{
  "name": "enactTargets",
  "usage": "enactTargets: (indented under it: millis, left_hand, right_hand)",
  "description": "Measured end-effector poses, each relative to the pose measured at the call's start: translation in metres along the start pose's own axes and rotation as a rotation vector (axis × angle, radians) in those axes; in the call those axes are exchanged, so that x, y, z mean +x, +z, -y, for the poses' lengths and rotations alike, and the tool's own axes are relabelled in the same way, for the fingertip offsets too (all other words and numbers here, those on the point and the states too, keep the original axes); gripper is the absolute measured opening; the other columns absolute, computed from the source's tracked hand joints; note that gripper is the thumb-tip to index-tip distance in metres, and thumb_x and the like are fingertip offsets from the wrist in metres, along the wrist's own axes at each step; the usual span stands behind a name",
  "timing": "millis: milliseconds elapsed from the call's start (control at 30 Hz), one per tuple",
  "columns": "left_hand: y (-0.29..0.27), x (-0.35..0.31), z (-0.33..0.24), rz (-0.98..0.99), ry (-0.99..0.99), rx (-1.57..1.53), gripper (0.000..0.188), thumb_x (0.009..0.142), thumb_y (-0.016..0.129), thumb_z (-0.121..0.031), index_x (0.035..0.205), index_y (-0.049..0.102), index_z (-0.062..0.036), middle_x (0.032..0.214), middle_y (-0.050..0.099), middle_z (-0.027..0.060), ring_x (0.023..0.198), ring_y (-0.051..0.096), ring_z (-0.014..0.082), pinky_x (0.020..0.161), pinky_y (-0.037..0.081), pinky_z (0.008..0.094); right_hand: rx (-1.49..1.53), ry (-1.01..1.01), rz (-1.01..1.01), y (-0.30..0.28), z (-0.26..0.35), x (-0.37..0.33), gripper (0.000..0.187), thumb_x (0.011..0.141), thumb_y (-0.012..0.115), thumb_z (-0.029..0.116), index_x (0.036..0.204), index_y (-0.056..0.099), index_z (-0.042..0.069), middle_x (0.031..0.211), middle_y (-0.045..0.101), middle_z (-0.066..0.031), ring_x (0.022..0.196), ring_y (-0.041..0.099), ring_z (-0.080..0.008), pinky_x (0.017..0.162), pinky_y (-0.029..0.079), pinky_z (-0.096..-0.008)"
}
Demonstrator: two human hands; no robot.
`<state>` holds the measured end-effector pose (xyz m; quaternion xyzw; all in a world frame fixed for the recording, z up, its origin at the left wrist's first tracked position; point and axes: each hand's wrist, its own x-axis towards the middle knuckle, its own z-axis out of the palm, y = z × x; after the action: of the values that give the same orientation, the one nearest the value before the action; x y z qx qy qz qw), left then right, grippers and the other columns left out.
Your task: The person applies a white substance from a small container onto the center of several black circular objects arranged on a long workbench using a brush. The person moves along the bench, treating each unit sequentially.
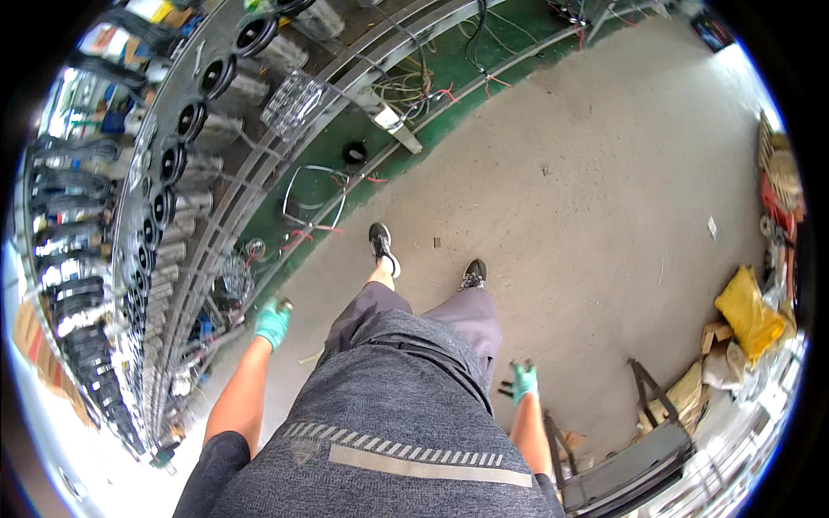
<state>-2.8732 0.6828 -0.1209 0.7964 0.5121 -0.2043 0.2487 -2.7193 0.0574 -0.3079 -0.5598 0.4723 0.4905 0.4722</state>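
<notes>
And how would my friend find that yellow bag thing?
Start at the big grey floor and follow it to the right, where a messy pile sits. In it, beside a brown box, is the yellow bag. Its bright yellow sets it apart from its brown, whitish and red neighbours.

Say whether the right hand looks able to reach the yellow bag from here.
Probably not without stepping closer: a wide stretch of floor separates the right hand from the yellow bag.

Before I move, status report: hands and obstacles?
Left hand: gloved, near metal rails, grip unclear. Right hand: gloved, small dark bars beside it, grip unclear. Black bench at lower right, possibly in the way.
</notes>
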Motion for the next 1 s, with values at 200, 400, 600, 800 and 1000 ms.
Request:
enactTargets:
  millis: [200, 400, 600, 800, 1000]
  left_hand:
    - [0.126, -0.165, 0.041, 0.091, -0.252, -0.223, 0.054, 0.093, 0.068, -0.033, 0.137, 0.056, -0.0032, 0.135, 0.061, 0.0201, 0.128, 0.058, 0.0312, 0.108, 0.044, 0.0388]
    - [0.228, -0.257, 0.025, -0.037, -0.338, -0.433, 0.105, 0.081, 0.077, -0.057, 0.159, 0.023, -0.0122, 0.165, 0.017, 0.0214, 0.151, 0.024, 0.0393, 0.121, 0.03, 0.0452]
    - [0.355, -0.344, -0.002, 0.24, -0.653, -0.806, 0.113, 0.08, 0.069, -0.07, 0.163, 0.005, -0.0258, 0.169, -0.007, 0.0136, 0.154, 0.011, 0.0417, 0.117, 0.032, 0.0592]
    - [0.498, -0.496, -0.012, 0.395, -0.883, -0.923, 0.098, 0.087, 0.058, -0.071, 0.162, 0.015, -0.0237, 0.17, 0.003, 0.0085, 0.154, 0.016, 0.0385, 0.088, 0.056, 0.0631]
    - [0.53, -0.544, -0.028, 0.35, -0.99, -0.985, 0.079, 0.095, 0.055, -0.059, 0.158, 0.032, -0.0164, 0.161, 0.034, 0.0137, 0.143, 0.04, 0.0362, 0.095, 0.055, 0.0533]
  right_hand:
    - [-0.409, -0.145, -0.036, -0.117, 0.126, -0.05, 0.091, 0.087, 0.053, 0.074, 0.161, 0.012, 0.039, 0.168, 0.019, 0.0009, 0.147, 0.022, -0.0426, 0.099, 0.041, -0.0669]
    - [-0.76, -0.097, 0.064, -0.178, 0.139, -0.07, 0.108, 0.082, 0.04, 0.09, 0.163, 0.015, 0.023, 0.17, 0.013, -0.0026, 0.156, 0.007, -0.0305, 0.121, 0.011, -0.0559]
    - [-0.836, -0.221, 0.067, -0.21, 0.107, -0.11, 0.091, 0.087, 0.044, 0.075, 0.154, 0.022, 0.017, 0.154, 0.024, -0.0061, 0.14, 0.018, -0.0294, 0.111, 0.022, -0.0506]
    - [-0.969, -0.273, 0.115, -0.234, 0.093, -0.098, 0.071, 0.09, 0.047, 0.061, 0.142, 0.033, 0.014, 0.135, 0.036, -0.0091, 0.121, 0.031, -0.0303, 0.097, 0.031, -0.0498]
    - [-1.073, -0.258, 0.103, -0.278, 0.114, -0.045, 0.052, 0.093, 0.051, 0.046, 0.131, 0.043, 0.011, 0.116, 0.047, -0.012, 0.101, 0.044, -0.0311, 0.083, 0.041, -0.0489]
